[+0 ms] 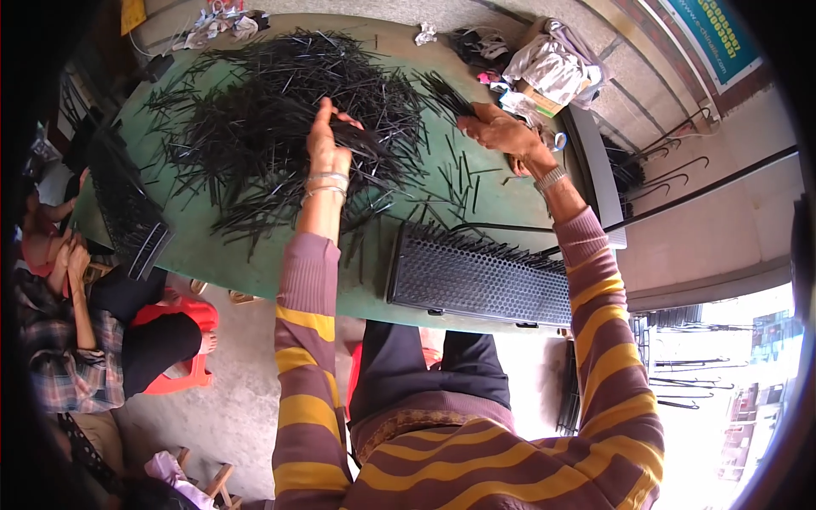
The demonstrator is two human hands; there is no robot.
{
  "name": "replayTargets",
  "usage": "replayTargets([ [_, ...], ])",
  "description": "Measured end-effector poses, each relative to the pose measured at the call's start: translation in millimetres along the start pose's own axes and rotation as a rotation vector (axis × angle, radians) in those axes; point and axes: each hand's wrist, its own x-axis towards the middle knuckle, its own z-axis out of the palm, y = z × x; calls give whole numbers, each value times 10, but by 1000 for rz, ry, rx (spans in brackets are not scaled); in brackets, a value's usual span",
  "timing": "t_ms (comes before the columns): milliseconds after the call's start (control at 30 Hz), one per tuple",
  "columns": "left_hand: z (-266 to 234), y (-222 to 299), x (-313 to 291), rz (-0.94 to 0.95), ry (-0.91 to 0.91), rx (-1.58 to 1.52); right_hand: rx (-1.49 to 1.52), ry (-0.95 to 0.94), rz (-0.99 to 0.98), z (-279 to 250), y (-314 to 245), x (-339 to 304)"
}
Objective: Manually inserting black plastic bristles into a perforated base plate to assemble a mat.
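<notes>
Left hand (pixel 325 144) fingers pinch a few black sticks (pixel 361 140) above the big pile (pixel 272 110); right hand (pixel 501 132) fingers clamp a fanned bunch (pixel 444 92). Green desk (pixel 212 246) underneath, perforated black tray (pixel 476 280) at the near edge.

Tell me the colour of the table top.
Green, seen best in the head view: table top.

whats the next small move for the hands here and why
Probably the right hand should carry its bunch of black sticks toward the perforated black tray at the table's near edge. That hand already grips a fanned bunch, some sticks already stand along the tray's far edge, and most of its holes look unfilled. The left hand is at the big pile, gathering more.
</notes>
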Motion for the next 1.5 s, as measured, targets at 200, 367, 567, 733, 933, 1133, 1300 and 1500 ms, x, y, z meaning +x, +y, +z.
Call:
replayTargets([
  [200, 72, -446, -400, -38, -112, 271, -48, 76, -58, 663, -450, 414],
  [367, -14, -643, -373, -160, -246, 157, -454, 256, -152, 1171, -665, 363],
  [567, -381, -415, -480, -32, 51, 198, -509, 4, -238, 1134, -1206, 76],
  [733, -234, -170, -852, 309, 52, 373, -223, 195, -192, 1059, -1314, 149],
  [933, -608, -209, -869, 633, 57, 1269, 858, 140, -337, 1872, -1293, 280],
  [1133, -1419, -644, -596, 749, -28, 953, 612, 342, -83, 2371, -1031, 282],
  [1300, -944, -473, -846, 303, -325, 37, 910, 499, -297, 2285, -1321, 188],
  [1500, -1242, -441, -1000, 572, -157, 1033, 980, 285, -140, 2334, -1275, 36],
])
